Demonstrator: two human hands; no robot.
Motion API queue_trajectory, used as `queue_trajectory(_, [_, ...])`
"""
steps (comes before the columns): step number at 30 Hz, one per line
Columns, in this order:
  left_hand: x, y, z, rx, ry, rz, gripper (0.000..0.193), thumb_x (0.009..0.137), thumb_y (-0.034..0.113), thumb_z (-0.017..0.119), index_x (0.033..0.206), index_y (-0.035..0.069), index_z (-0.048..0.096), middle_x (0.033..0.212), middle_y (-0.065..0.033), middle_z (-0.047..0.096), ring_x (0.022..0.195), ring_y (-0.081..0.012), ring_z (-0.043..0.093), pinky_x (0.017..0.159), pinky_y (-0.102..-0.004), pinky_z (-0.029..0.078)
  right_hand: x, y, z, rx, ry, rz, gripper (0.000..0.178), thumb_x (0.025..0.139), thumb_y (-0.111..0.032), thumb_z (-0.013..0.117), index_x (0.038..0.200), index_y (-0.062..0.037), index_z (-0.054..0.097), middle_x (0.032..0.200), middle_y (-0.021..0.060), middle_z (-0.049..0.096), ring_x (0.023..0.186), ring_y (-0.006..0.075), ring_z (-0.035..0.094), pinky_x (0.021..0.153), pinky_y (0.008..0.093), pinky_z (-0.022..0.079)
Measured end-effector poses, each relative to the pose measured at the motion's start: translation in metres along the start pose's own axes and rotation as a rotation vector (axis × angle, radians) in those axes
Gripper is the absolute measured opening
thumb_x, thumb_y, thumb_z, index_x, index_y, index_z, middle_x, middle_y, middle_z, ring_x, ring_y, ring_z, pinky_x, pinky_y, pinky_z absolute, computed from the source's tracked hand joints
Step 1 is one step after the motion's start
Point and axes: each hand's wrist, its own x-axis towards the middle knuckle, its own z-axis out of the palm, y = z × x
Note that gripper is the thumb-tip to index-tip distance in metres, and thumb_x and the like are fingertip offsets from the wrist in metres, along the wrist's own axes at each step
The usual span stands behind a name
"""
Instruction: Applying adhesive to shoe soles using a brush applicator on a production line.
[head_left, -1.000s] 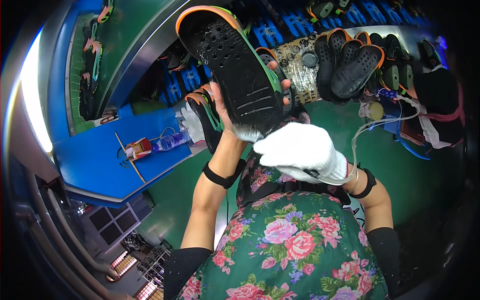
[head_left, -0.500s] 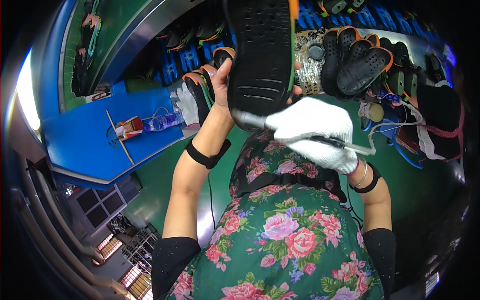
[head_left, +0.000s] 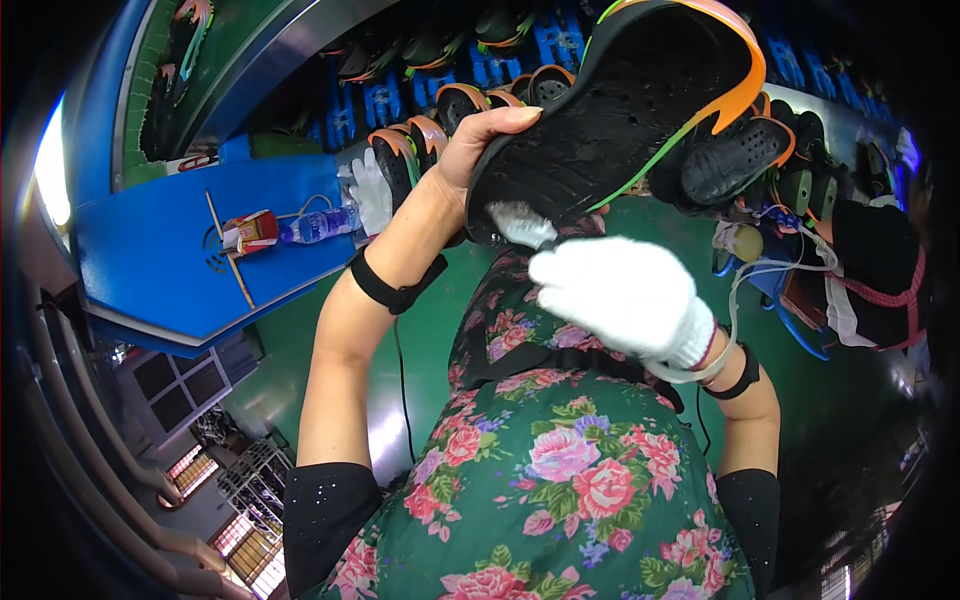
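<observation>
My bare left hand (head_left: 476, 150) grips a large black clog (head_left: 625, 115) with an orange and green rim, its thumb over the near edge. Tilted, the clog shows its dark inner side, with small holes toward the far end. In a white knitted glove, my right hand (head_left: 625, 297) is closed round a brush (head_left: 520, 225). The brush's pale, blurred head meets the clog's near end, and its handle is mostly hidden by the glove. From the gloved wrist a thin pale hose (head_left: 735, 305) runs off to the right.
More clogs (head_left: 735, 160) lie along the conveyor beyond, among blue racks (head_left: 380, 110). On the blue side table (head_left: 150, 285) at left are a plastic bottle (head_left: 322, 226), a red box (head_left: 250, 232), a stick and a white glove (head_left: 370, 195). A round container (head_left: 745, 243) stands at right.
My left hand has tilted the clog, its far end swinging right and its inner side turning into view. The brush has moved from the near edge onto the inside of the near end.
</observation>
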Motion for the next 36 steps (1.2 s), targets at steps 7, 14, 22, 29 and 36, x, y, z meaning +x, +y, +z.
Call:
queue_trajectory(7, [0.001, 0.001, -0.020, -0.077, 0.078, 0.021, 0.079, 0.091, 0.045, 0.058, 0.152, -0.003, 0.044, 0.148, -0.0336, 0.050, 0.127, -0.0552, 0.057, 0.107, -0.0622, 0.048, 0.018, 0.004, -0.006, 0.270, 0.241, 0.273, 0.021, 0.076, 0.000, 0.083, 0.096, -0.0054, 0.079, 0.104, 0.0154, 0.078, 0.090, 0.0291, 0.076, 0.081, 0.0370, 0.059])
queue_trajectory(14, [0.003, -0.039, -0.008, -0.613, 0.081, 0.134, 0.069, 0.103, 0.049, 0.049, 0.154, 0.002, 0.043, 0.146, -0.0263, 0.055, 0.126, -0.0413, 0.062, 0.111, -0.0590, 0.047, 0.019, 0.022, -0.007, 0.442, 0.348, 0.552, 0.016, 0.082, 0.004, 0.077, 0.097, -0.0008, 0.079, 0.103, 0.0136, 0.079, 0.095, 0.0222, 0.076, 0.085, 0.0329, 0.059])
queue_trajectory(22, [-0.032, -0.057, -0.001, -1.000, -0.118, 0.181, 0.076, 0.103, 0.064, 0.040, 0.153, 0.006, 0.045, 0.142, -0.0296, 0.057, 0.120, -0.0540, 0.061, 0.101, -0.0632, 0.053, 0.048, 0.036, -0.015, 0.163, 0.304, 0.223, 0.022, 0.078, 0.004, 0.078, 0.099, -0.0047, 0.080, 0.103, 0.0121, 0.079, 0.091, 0.0245, 0.074, 0.082, 0.0333, 0.057])
queue_trajectory(29, [-0.105, 0.059, -0.031, -0.095, -0.629, 0.563, 0.113, 0.084, 0.072, 0.069, 0.162, 0.004, 0.021, 0.155, -0.0404, 0.027, 0.131, -0.0587, 0.049, 0.104, -0.0593, 0.054, 0.026, 0.031, -0.016, 0.803, 0.803, 0.544, 0.018, 0.080, 0.013, 0.065, 0.095, 0.0049, 0.071, 0.111, 0.0274, 0.071, 0.103, 0.0353, 0.071, 0.075, 0.0338, 0.062])
queue_trajectory(36, [-0.129, 0.221, -0.109, -0.729, -0.266, 1.132, 0.113, 0.092, 0.082, 0.043, 0.165, 0.008, -0.001, 0.165, -0.0371, 0.001, 0.153, -0.0525, 0.016, 0.123, -0.0605, 0.030, 0.042, 0.033, 0.020, 0.958, 0.739, 0.802, 0.027, 0.082, 0.006, 0.072, 0.109, 0.0072, 0.075, 0.106, 0.0175, 0.077, 0.086, 0.0174, 0.071, 0.078, 0.0279, 0.057])
